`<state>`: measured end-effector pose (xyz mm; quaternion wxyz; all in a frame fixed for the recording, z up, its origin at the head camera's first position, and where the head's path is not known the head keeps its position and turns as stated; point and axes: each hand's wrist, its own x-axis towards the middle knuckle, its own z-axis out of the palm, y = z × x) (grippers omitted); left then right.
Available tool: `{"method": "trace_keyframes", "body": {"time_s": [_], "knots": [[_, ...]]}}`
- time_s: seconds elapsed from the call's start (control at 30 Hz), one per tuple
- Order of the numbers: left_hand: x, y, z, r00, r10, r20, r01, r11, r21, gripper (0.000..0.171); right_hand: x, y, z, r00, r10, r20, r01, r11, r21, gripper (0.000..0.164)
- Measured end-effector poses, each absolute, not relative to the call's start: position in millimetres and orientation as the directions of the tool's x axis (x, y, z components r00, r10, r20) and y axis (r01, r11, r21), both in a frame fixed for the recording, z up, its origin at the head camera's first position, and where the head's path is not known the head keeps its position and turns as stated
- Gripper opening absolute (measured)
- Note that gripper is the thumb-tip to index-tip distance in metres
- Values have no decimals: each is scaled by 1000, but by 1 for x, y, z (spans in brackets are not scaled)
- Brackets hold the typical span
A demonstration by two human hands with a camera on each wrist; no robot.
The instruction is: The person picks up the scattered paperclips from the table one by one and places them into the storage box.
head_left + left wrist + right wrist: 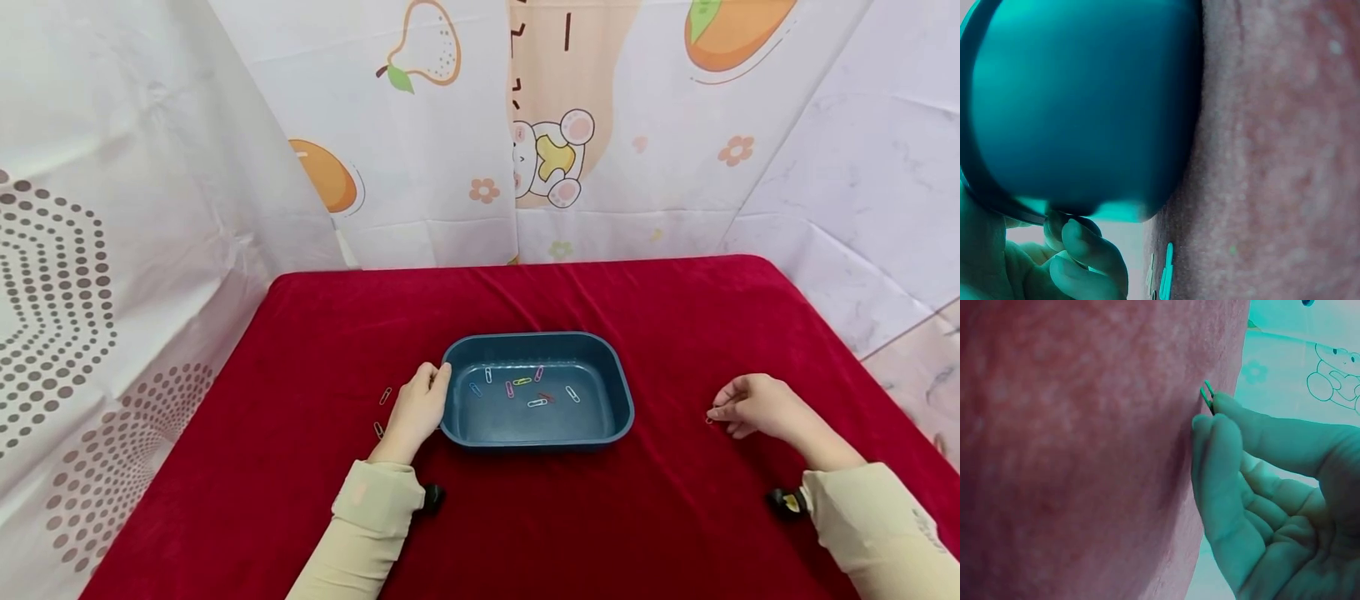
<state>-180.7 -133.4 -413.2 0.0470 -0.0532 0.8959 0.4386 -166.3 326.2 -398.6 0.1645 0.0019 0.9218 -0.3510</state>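
Observation:
A dark blue plastic basin (525, 437) sits mid-table with several coloured paper clips (522, 381) on its floor. My left hand (420, 404) grips its left rim, thumb on top; in the left wrist view curled fingers (1088, 250) meet the rim from outside. Two more clips lie on the cloth left of that hand, one a pale clip (378, 430). Off to the right of the basin, my right hand (761, 408) pinches a small paper clip (1208, 397) between thumb and fingertips, just over the cloth. Its colour is hard to tell.
A red velvet cloth (675, 517) covers the table. Behind it hangs a white printed curtain (450, 242), with more sheeting at the left and right. Each wrist wears a small black device, such as the right one (787, 502).

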Motion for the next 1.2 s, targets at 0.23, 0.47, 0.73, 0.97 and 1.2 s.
{"method": "trace_keyframes", "body": {"time_s": [0.23,0.47,0.73,0.97,1.2], "knots": [[-181,-133,-415,-990,-55,-133,-139,608,782,34,-164,322,-397,-946,-138,-294,96,746,-659,12],[-181,-133,-415,-989,-59,-135,-143,609,780,34,-164,319,-392,-947,-151,-284,74,757,-649,12],[-180,-133,-415,-990,-59,-130,-138,612,778,34,-169,314,-382,-942,-199,-271,13,782,-623,12],[-181,-134,-415,-989,-59,-132,-140,609,780,34,-176,310,-368,-939,-228,-258,-15,776,-631,10],[-181,-134,-414,-989,-56,-139,-144,609,780,34,-185,304,-355,-937,-245,-248,-29,764,-645,13]]}}
